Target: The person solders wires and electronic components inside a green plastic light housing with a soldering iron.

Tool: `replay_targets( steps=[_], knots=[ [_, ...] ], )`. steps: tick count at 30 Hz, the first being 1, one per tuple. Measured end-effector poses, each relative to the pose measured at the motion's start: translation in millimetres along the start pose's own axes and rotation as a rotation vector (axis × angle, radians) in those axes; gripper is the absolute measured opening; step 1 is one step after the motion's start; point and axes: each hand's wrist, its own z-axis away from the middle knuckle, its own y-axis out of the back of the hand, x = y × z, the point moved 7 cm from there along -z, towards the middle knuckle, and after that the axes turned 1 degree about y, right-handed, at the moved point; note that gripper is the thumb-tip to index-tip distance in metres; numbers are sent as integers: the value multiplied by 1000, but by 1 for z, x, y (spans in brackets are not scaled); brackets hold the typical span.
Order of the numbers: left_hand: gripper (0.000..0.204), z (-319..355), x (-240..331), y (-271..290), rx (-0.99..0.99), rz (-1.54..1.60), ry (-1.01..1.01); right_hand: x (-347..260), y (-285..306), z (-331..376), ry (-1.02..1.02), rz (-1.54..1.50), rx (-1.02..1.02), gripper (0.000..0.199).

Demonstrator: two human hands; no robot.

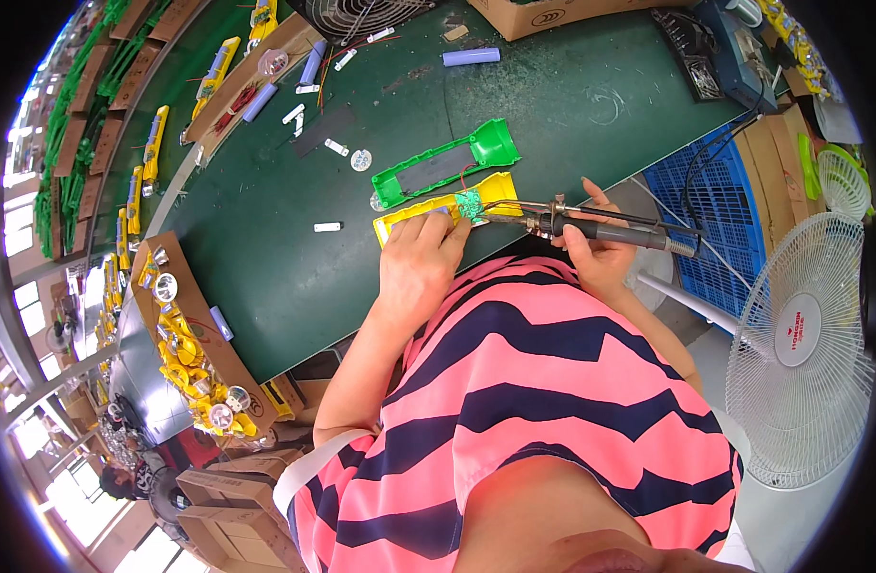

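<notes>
My right hand (598, 250) grips a soldering iron (617, 233) by its dark handle, with a thin metal guide and cable along it. The tip points left and meets or hovers over a small green circuit board (469, 203); exact contact is too small to tell. That board lies on a yellow plastic flashlight-like shell (501, 192) on the bench. My left hand (417, 256) presses its closed fingers onto the shell, partly hiding it and a purplish piece under the fingertips. Just beyond lies a matching green shell half (496, 143), with a dark strip inside and a thin red wire.
Purple battery cells (471, 57) and small white parts (328, 227) lie on the green bench (285, 258). A cardboard box of yellow assemblies (185, 353) stands left. A blue crate (691, 181) and a white fan (799, 329) are at right, a soldering station (738, 62) far right.
</notes>
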Motion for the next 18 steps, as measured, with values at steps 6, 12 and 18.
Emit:
replay_targets(
  steps=[6,12,18],
  knots=[
    [26,1,0,-2,-7,3,5,13,-3,9,-116,-142,65,17],
    [25,2,0,-1,-6,0,16,18,-2,14,-193,-262,135,19],
    [23,2,0,-2,-1,-10,24,8,5,2,-188,-206,161,19]
  ],
)
